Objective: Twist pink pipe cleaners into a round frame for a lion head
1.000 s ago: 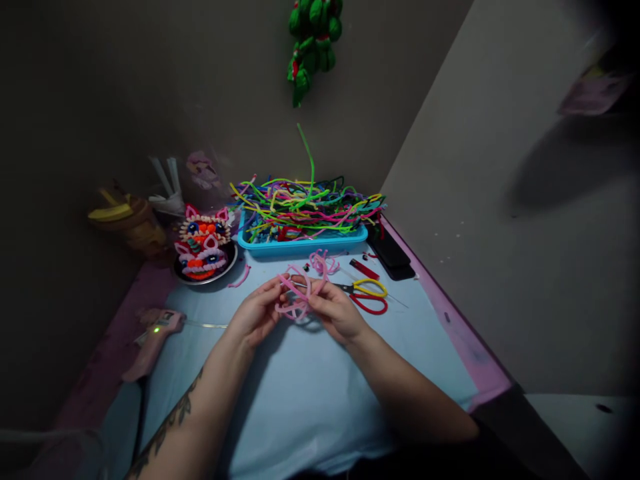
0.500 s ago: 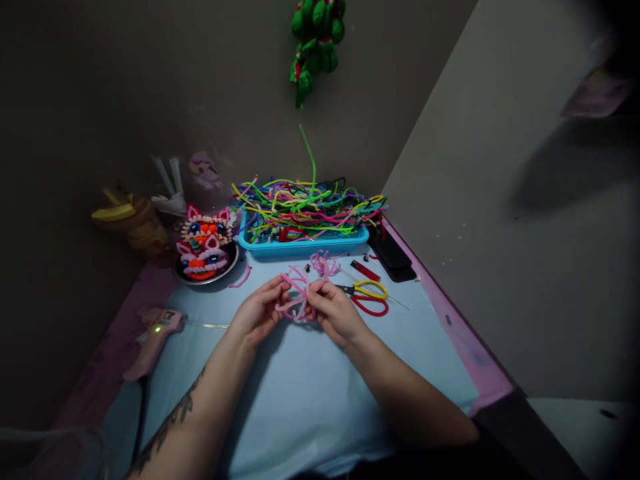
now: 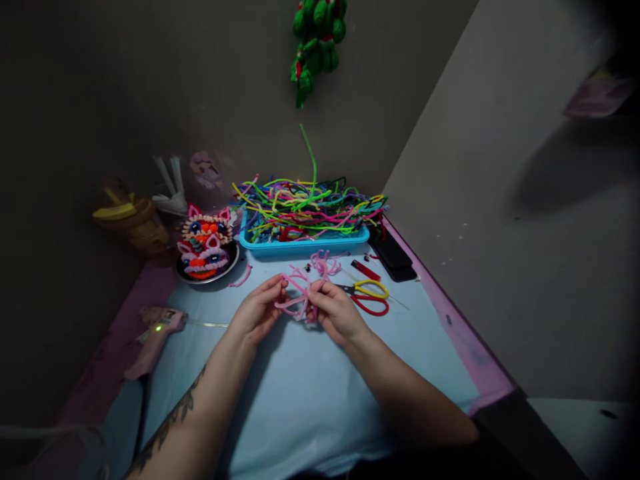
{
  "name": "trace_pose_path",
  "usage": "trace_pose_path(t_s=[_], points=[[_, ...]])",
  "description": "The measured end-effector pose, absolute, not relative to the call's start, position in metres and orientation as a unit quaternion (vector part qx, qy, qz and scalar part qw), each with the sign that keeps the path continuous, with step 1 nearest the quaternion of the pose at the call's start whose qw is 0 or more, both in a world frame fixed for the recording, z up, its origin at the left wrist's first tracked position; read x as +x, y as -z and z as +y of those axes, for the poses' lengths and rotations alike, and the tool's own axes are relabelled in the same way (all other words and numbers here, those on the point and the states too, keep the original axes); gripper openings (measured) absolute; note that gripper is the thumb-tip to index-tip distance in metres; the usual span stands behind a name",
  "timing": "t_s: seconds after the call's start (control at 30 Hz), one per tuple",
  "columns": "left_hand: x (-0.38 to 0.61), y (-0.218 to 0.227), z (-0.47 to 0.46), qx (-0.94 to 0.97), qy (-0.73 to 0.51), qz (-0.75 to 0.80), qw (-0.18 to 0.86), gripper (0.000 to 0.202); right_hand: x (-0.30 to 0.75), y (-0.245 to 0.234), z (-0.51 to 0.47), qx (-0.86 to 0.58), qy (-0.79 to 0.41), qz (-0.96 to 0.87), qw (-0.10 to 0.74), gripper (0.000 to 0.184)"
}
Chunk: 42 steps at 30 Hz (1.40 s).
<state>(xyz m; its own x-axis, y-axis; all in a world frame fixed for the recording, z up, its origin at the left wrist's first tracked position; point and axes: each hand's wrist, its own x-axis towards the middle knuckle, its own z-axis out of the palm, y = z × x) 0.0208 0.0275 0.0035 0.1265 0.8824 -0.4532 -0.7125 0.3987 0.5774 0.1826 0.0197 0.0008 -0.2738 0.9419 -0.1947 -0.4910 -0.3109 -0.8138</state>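
Between my hands is an open frame of bent pink pipe cleaners [image 3: 298, 303], held just above the blue table cover. My left hand [image 3: 263, 307] pinches its left side between thumb and fingers. My right hand [image 3: 334, 309] grips the right side, thumb on top; some strands vanish behind its fingers. Just beyond lies a second pink pipe-cleaner bundle [image 3: 326, 264]. Scissors with yellow and red handles [image 3: 371, 297] rest beside my right hand, blades partly hidden by it. A short pink piece [image 3: 241, 276] lies past my left hand.
A blue tray [image 3: 305, 248] heaped with coloured pipe cleaners stands at the back. Left are a bowl [image 3: 207, 279] with fuzzy animal-face figures and a pink glue gun [image 3: 156, 340], its light green. A red lighter-like object [image 3: 365, 270] and a black phone-like slab [image 3: 393, 257] lie right.
The pink frame has turned slightly in my fingers, its lower loops now nearer my right hand. Both hands stay in nearly the same place.
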Motion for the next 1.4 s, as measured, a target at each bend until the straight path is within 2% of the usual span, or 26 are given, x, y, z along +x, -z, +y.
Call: trace_pose_path(t_s=[0.37, 0.6, 0.7, 0.8, 0.87, 0.93, 1.1, 1.4], points=[[0.020, -0.003, 0.030, 0.092, -0.552, 0.397, 0.727, 0.024, 0.182, -0.001, 0.018, -0.335, -0.751, -0.318, 0.472, 0.031], [0.011, -0.008, 0.035, 0.098, -0.591, 0.397, 0.695, 0.023, 0.183, 0.005, 0.022, -0.387, -0.700, -0.359, 0.482, 0.028], [0.008, -0.010, 0.035, 0.132, -0.604, 0.399, 0.677, 0.018, 0.186, 0.008, 0.023, -0.451, -0.591, -0.414, 0.525, 0.023], [0.010, -0.010, 0.032, 0.187, -0.616, 0.411, 0.646, 0.014, 0.192, 0.004, 0.020, -0.489, -0.371, -0.528, 0.587, 0.015], [0.014, -0.009, 0.029, 0.233, -0.615, 0.423, 0.623, 0.023, 0.195, -0.001, 0.015, -0.478, -0.249, -0.602, 0.589, 0.014], [0.020, -0.007, 0.025, 0.281, -0.606, 0.442, 0.599, 0.032, 0.195, -0.006, 0.010, -0.465, -0.181, -0.655, 0.568, 0.014], [0.032, -0.002, 0.017, 0.377, -0.579, 0.477, 0.543, 0.035, 0.188, -0.010, 0.006, -0.471, -0.135, -0.694, 0.528, 0.012], [0.041, 0.000, 0.012, 0.361, -0.579, 0.471, 0.559, 0.033, 0.183, -0.007, 0.010, -0.497, -0.130, -0.681, 0.521, 0.010]])
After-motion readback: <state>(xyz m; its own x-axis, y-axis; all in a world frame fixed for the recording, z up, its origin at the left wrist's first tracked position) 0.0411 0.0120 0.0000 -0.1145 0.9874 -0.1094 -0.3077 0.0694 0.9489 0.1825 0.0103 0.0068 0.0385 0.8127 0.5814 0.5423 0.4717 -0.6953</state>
